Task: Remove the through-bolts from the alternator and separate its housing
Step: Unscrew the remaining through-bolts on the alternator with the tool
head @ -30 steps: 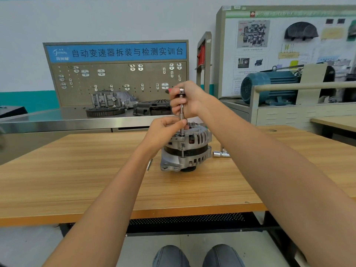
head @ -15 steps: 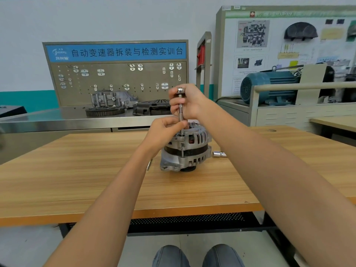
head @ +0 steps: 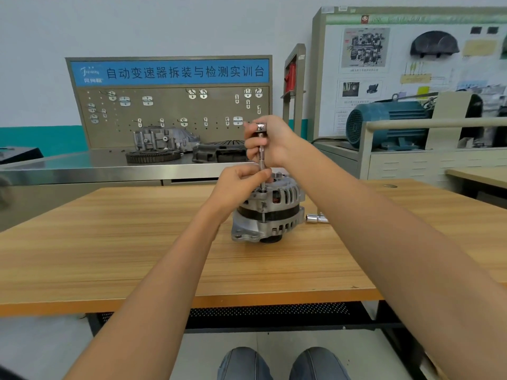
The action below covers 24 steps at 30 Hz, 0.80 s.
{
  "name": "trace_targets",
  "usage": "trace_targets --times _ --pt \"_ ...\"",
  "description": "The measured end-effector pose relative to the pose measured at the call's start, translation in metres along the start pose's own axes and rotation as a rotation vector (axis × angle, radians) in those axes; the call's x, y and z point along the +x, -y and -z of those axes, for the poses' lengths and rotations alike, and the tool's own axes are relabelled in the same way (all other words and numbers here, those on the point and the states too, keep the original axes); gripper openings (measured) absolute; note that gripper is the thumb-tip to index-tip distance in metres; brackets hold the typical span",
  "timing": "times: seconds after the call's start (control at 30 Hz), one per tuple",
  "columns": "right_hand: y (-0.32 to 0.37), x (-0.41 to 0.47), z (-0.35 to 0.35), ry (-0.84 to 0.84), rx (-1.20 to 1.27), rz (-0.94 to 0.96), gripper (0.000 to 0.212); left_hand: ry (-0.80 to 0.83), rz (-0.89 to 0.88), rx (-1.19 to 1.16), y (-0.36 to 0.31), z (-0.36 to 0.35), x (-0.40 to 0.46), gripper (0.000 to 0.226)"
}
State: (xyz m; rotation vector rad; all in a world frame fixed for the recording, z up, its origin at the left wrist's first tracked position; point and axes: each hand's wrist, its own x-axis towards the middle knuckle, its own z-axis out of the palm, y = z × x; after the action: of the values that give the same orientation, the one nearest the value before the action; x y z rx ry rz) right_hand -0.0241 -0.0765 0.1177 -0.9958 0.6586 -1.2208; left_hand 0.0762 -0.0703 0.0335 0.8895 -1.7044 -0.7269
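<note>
Since a second ago little has shifted: the right hand [head: 270, 144] still curls round the upright socket driver [head: 261, 154], and the left hand [head: 238, 185] pinches its lower shaft over a through-bolt. The alternator [head: 270, 215] stands on the worktop [head: 109, 242], housing halves still joined. Judged so, bolt removal is underway and separation remains. A loose socket [head: 315, 218] lies just beside it.

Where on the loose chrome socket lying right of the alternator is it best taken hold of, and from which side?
Pinch the socket across its round barrel, coming down from above. It lies on its side on the wooden table, long axis running left to right, so the fingers would likely close on its near and far sides. Its left end lies close to the alternator, and the right forearm hides its right end.
</note>
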Motion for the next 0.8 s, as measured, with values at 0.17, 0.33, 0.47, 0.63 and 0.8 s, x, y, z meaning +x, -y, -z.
trace_targets --times 0.17,0.33,0.47,0.63,0.8 --pt "-0.003 -0.003 -0.001 -0.008 -0.016 -0.001 0.029 0.006 0.012 0.009 -0.001 0.001 -0.001 0.016" --pt "-0.024 -0.007 -0.024 -0.545 0.018 0.401 0.021 -0.069 0.001 0.009 0.000 -0.003 -0.003 0.041" --pt "-0.036 -0.013 -0.029 -0.590 0.010 0.528 0.021 -0.066 0.023 0.062 -0.003 -0.004 -0.005 0.062" --pt "-0.026 -0.019 -0.026 -0.533 -0.095 0.387 0.023 -0.046 0.008 0.037 -0.005 -0.003 -0.006 0.039" --pt "-0.010 -0.033 -0.010 -0.347 -0.578 0.182 0.032 -0.046 0.032 0.024 -0.006 -0.004 -0.005 0.017"
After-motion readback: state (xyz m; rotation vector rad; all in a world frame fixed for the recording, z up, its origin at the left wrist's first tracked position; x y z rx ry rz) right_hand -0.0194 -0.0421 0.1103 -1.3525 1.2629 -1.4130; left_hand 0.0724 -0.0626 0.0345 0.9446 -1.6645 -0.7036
